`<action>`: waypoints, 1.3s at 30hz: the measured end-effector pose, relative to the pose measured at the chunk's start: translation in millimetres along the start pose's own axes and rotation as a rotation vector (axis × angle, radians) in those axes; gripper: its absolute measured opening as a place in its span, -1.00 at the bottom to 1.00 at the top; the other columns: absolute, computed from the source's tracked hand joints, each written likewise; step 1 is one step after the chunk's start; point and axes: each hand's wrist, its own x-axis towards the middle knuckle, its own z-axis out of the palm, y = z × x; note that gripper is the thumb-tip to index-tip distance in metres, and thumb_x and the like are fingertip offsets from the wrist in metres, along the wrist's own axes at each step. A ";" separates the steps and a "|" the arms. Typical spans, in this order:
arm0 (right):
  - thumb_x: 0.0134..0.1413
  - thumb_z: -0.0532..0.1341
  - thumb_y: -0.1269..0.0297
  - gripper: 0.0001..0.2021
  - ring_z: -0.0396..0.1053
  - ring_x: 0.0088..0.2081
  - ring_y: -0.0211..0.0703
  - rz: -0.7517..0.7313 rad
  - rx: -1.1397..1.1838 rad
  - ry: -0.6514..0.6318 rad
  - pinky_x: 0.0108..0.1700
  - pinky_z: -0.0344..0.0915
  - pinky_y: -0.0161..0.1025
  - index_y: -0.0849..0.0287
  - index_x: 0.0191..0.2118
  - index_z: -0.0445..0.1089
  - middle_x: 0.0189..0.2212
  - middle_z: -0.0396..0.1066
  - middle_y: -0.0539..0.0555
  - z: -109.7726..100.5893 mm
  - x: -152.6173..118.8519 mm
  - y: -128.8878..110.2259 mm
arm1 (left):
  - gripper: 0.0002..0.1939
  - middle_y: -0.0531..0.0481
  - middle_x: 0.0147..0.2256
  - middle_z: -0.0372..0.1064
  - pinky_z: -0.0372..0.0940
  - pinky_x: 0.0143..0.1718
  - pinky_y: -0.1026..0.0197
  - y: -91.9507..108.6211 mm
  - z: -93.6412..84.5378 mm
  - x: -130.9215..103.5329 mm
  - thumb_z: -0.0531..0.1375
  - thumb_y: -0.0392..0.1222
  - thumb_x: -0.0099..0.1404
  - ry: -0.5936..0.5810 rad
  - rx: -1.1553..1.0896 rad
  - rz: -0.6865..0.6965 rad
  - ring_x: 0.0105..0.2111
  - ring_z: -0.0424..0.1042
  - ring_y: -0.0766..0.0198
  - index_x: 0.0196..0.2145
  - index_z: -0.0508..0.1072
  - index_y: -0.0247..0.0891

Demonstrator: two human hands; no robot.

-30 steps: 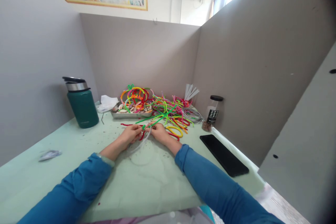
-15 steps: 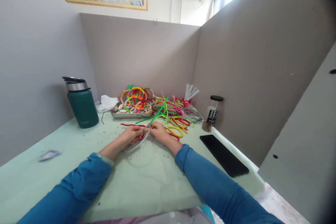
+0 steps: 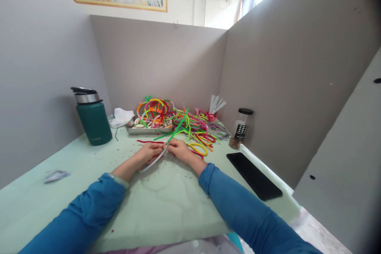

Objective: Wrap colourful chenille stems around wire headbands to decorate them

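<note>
Over the middle of the table my two hands meet with fingertips pinched together. A thin, curved white band [image 3: 154, 162], which looks like a plastic headband, slants between them; my left hand [image 3: 149, 153] grips it. A green pipe cleaner [image 3: 179, 126] rises from the meeting point toward the back right, with its lower end in the fingers of my right hand [image 3: 181, 151]. The fingers hide where the green stem meets the band. A red pipe cleaner [image 3: 145, 141] lies just behind my left hand.
Behind my hands are a metal tray [image 3: 149, 131] of small pieces and colourful loops, and a heap of pipe cleaners [image 3: 196, 121]. A green bottle [image 3: 93, 121] and white tissue [image 3: 122, 117] stand left. Rightward are coiled grey loops [image 3: 218, 130], a black-lidded jar [image 3: 241, 129] and a phone [image 3: 253, 175].
The white band has turned and its near end swung slightly left. The green pipe cleaner's tip has shifted a little left, and my right fingers have moved closer to my left.
</note>
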 end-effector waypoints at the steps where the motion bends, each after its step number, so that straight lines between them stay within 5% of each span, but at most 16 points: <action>1: -0.05 0.23 0.09 -0.70 0.10 -0.55 -0.35 0.041 0.020 -0.014 -0.51 0.02 -0.37 0.25 -0.57 0.36 -0.62 0.19 -0.05 0.1 0.0 0.7 | -0.54 0.18 -0.68 0.12 -0.24 -0.71 0.34 1.2 0.2 -1.0 0.25 0.19 -0.02 -0.004 0.014 -0.003 -0.75 -0.07 0.52 -0.39 0.35 -0.29; 13: 0.01 0.16 -0.03 -0.61 0.09 -0.63 -0.38 0.172 0.127 -0.025 -0.57 0.04 -0.38 0.27 -0.45 0.41 -0.68 0.21 -0.06 -0.6 0.5 -1.8 | -0.62 0.14 -0.65 0.16 -0.25 -0.72 0.33 9.3 3.4 -9.7 0.23 0.11 0.04 -0.092 0.055 0.022 -0.75 -0.06 0.53 -0.52 0.29 -0.28; 19: -0.06 0.22 -0.02 -0.63 0.09 -0.63 -0.38 0.166 0.156 -0.026 -0.58 0.03 -0.39 0.25 -0.53 0.32 -0.68 0.18 -0.08 -0.7 0.3 -2.7 | -0.63 0.14 -0.65 0.16 -0.28 -0.74 0.33 14.2 7.2 -14.4 0.22 0.09 0.05 -0.065 0.060 0.030 -0.76 -0.08 0.54 -0.53 0.28 -0.29; 25: -0.16 0.30 0.06 -0.67 0.10 -0.61 -0.38 0.175 0.169 0.031 -0.54 0.06 -0.38 0.25 -0.36 0.38 -0.62 0.23 -0.09 1.1 0.5 -3.4 | -0.62 0.15 -0.65 0.16 -0.30 -0.75 0.34 12.5 8.6 -11.3 0.22 0.10 0.04 0.035 0.032 -0.006 -0.76 -0.08 0.55 -0.54 0.26 -0.29; 39: -0.16 0.34 0.13 -0.71 0.26 -0.46 -0.25 0.134 0.178 -0.117 -0.38 0.20 -0.31 0.23 -0.32 0.44 -0.57 0.32 -0.02 0.2 1.0 1.4 | -0.73 0.17 -0.67 0.13 -0.27 -0.77 0.38 12.5 8.1 -11.6 0.20 -0.03 0.06 0.031 0.012 -0.016 -0.78 -0.10 0.55 -0.54 0.27 -0.28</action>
